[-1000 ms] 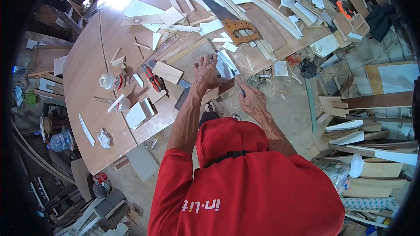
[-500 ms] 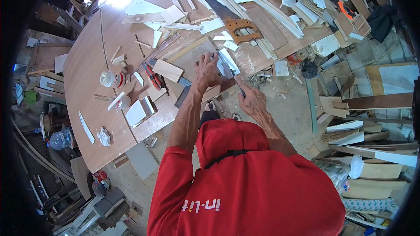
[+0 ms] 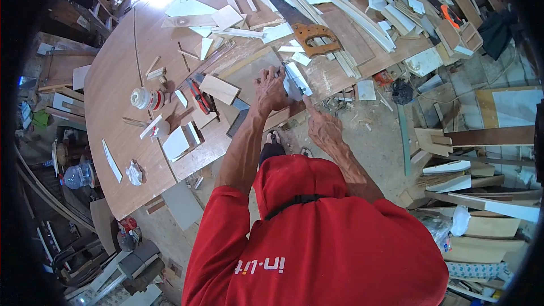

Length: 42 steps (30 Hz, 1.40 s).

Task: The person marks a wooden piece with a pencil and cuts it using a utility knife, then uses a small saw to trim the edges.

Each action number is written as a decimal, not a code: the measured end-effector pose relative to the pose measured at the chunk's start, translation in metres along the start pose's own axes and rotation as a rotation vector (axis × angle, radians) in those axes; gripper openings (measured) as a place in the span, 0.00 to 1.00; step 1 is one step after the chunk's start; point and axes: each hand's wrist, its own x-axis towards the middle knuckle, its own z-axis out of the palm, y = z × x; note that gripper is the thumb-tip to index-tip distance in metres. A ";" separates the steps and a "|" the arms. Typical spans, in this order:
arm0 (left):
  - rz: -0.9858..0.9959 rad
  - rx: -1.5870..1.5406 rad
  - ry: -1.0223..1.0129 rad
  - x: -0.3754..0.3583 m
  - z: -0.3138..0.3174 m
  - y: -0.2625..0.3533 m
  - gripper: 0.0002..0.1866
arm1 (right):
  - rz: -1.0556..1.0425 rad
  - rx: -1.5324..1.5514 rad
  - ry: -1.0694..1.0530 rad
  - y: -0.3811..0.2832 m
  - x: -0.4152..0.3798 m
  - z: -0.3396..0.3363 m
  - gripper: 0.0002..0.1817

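Note:
My left hand (image 3: pixel 271 89) bends its fingers over a white-faced piece (image 3: pixel 298 78) at the table's near edge and presses it down. Part of that piece is under the hand. My right hand (image 3: pixel 324 129) is closed just off the edge, its index finger stretched toward the piece's near end. A slim dark tool is in the right hand; the grip hides most of it now. Under the left hand lies a greyish board (image 3: pixel 245 75). A handsaw with a wooden handle (image 3: pixel 315 39) rests beyond the white-faced piece.
Red-handled pliers (image 3: pixel 198 97), a wood block (image 3: pixel 220 89), a white jar (image 3: pixel 146 99) and a crumpled white wad (image 3: pixel 134 173) lie on the wooden table (image 3: pixel 110 119). Long white strips (image 3: pixel 340 8) and offcuts fill the far side. Stacked boards (image 3: pixel 476 187) stand at the right.
My right hand has shifted slightly toward the white-faced piece, and the dark tool shows less. The left hand stays on the piece. The whole view has moved a little.

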 end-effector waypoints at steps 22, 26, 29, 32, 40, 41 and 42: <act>0.010 -0.013 0.055 0.011 0.019 -0.008 0.63 | -0.058 -0.070 -0.013 -0.003 0.009 -0.018 0.40; 0.011 -0.048 0.023 0.001 0.006 -0.003 0.62 | -0.045 -0.092 -0.032 0.002 0.025 -0.004 0.38; -0.002 -0.043 0.027 -0.001 0.003 0.001 0.61 | 0.008 -0.054 -0.082 -0.008 0.007 -0.027 0.36; 0.016 -0.066 0.148 0.001 0.016 -0.002 0.60 | -0.012 -0.036 -0.047 -0.005 0.023 -0.021 0.35; -0.001 -0.076 0.040 -0.001 0.006 0.001 0.60 | -0.083 -0.030 0.031 0.001 0.032 -0.008 0.34; 0.000 -0.073 0.060 -0.001 0.007 0.000 0.59 | -0.102 -0.057 0.052 0.004 0.039 -0.002 0.34; 0.006 -0.066 0.068 0.000 0.004 -0.002 0.59 | -0.102 -0.057 0.064 -0.001 0.039 -0.008 0.34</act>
